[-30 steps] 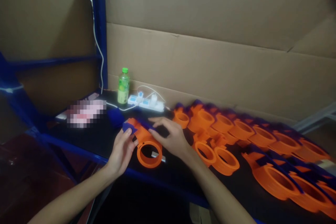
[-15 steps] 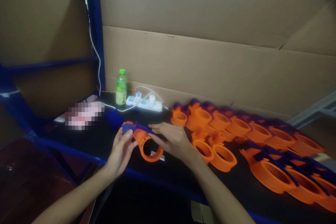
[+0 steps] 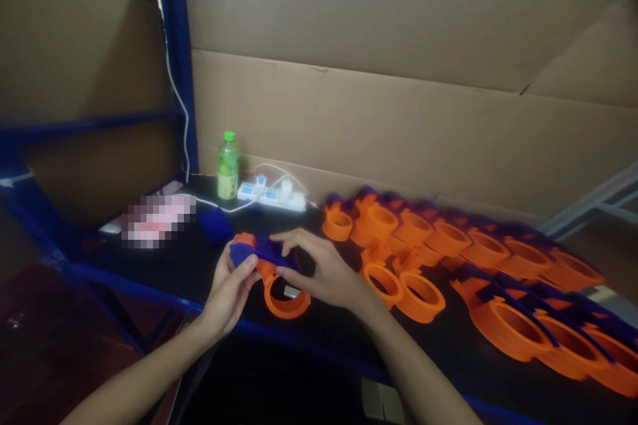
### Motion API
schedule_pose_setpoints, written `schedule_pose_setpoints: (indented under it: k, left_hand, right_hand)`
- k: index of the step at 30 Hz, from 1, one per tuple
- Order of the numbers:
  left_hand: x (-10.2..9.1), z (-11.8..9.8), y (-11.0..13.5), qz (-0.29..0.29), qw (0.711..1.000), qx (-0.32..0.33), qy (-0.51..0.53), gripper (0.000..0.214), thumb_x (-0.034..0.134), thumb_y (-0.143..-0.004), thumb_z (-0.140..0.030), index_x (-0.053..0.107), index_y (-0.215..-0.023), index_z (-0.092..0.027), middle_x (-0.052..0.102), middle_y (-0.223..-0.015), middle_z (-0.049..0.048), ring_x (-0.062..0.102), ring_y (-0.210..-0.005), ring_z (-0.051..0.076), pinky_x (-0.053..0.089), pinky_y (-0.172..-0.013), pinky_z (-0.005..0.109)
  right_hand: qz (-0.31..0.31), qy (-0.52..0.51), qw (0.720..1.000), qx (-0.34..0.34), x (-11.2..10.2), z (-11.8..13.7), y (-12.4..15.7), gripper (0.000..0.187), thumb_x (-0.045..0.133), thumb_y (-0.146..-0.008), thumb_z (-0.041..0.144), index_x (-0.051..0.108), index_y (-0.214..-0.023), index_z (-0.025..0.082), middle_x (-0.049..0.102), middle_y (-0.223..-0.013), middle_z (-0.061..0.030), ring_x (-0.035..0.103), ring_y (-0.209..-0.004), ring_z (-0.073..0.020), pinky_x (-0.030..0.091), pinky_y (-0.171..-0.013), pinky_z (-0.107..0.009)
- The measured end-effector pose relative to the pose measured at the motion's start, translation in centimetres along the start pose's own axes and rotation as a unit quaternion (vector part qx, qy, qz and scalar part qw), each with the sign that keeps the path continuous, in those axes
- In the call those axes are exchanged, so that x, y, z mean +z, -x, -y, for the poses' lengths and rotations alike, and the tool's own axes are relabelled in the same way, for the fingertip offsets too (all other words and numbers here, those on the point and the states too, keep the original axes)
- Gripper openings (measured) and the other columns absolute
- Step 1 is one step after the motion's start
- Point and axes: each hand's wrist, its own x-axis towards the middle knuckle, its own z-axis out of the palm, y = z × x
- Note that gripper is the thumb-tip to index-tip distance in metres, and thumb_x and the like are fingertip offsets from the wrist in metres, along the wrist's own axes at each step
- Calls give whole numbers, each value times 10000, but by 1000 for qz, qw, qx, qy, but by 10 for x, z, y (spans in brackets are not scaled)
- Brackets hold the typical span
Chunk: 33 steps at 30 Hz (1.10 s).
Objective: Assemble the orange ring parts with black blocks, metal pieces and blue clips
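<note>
Both hands hold one orange ring-shaped plastic part [image 3: 285,297] with a dark blue bar [image 3: 259,251] across its top, just above the black table [image 3: 199,265]. My left hand [image 3: 230,291] pinches the blue end on the left side. My right hand [image 3: 319,267] has fingers curled over the blue bar from the right. The ring hangs down between the two hands, opening toward me.
Several matching orange rings with blue pieces [image 3: 448,246] lie in rows across the table's right half. A green-capped bottle [image 3: 227,167] and a white power strip [image 3: 272,196] stand at the back. A blue pad [image 3: 215,224] lies left; blue shelf post [image 3: 174,60] rises behind.
The part has been tipped up and lifted slightly. My right fingers have closed from lying flat to gripping the blue bar. The view drifted slightly left.
</note>
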Motion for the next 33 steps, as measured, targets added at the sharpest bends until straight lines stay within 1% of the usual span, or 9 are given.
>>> schedule_pose_setpoints:
  k: [2,6,11,15,17,19,22,28,33]
  left_hand:
    - [-2,2,-1,9,1000,5,-9,350,844,-735,-241,639,-1018,-227,687,-977,-14,672,-863,148,562,-786,279]
    - [-6,6,-1,29,999,14,-14,375,823,-761,-251,620,-1077,-238,675,-992,-4,669,-861,148,562,-786,280]
    - [-6,7,0,52,998,24,-24,401,810,-770,-238,614,-1120,-248,668,-1025,14,661,-896,163,557,-805,297]
    - [-7,6,1,57,997,37,-33,429,802,-772,-233,618,-1158,-259,652,-1017,9,643,-852,143,547,-790,276]
    - [-8,7,2,62,996,48,-37,439,805,-763,-222,622,-1160,-265,645,-1023,7,635,-870,142,540,-809,267]
    - [-9,8,4,69,995,58,-46,459,816,-745,-215,627,-1160,-269,639,-1066,15,630,-926,158,534,-839,273]
    - [-9,8,6,87,992,66,-59,510,822,-733,-219,617,-1197,-272,635,-1116,36,629,-981,195,535,-864,307]
    - [-13,0,9,112,983,106,-95,642,840,-692,-166,616,-1283,-279,653,-1168,45,627,-1023,216,513,-907,295]
    - [-18,-12,13,120,974,134,-139,713,866,-639,-157,629,-1303,-262,661,-1209,59,629,-1082,254,514,-910,291]
  right_hand:
    - [3,-32,999,43,4,1,-1,168,684,-902,319,560,-959,220,640,-1311,-70,635,-1158,-206,520,-956,-358]
    - [13,-104,989,109,11,2,-2,218,684,-900,352,530,-944,204,662,-1238,-55,657,-1042,-177,523,-843,-291]
    - [31,-143,980,133,7,4,-2,211,684,-892,352,553,-957,200,653,-1204,-46,636,-1008,-167,509,-807,-266]
    - [35,-173,972,157,7,3,-2,289,725,-854,383,589,-1040,209,646,-1166,-47,618,-1007,-169,504,-835,-281]
    - [9,-210,963,171,12,1,-3,285,702,-871,417,602,-1028,200,649,-1096,-43,615,-977,-159,498,-836,-279]
    - [-38,-244,950,192,19,-1,-5,287,694,-872,447,609,-964,189,647,-993,-29,607,-895,-142,489,-787,-260]
    - [-88,-291,926,225,29,-1,-7,315,773,-801,433,625,-931,187,617,-863,2,571,-787,-117,467,-733,-239]
    - [-92,-397,879,248,30,6,-6,276,804,-778,373,686,-947,190,629,-859,-1,561,-797,-103,445,-750,-223]
    - [-78,-429,865,250,32,11,-3,297,819,-759,389,698,-937,184,626,-835,-4,547,-765,-103,425,-682,-209]
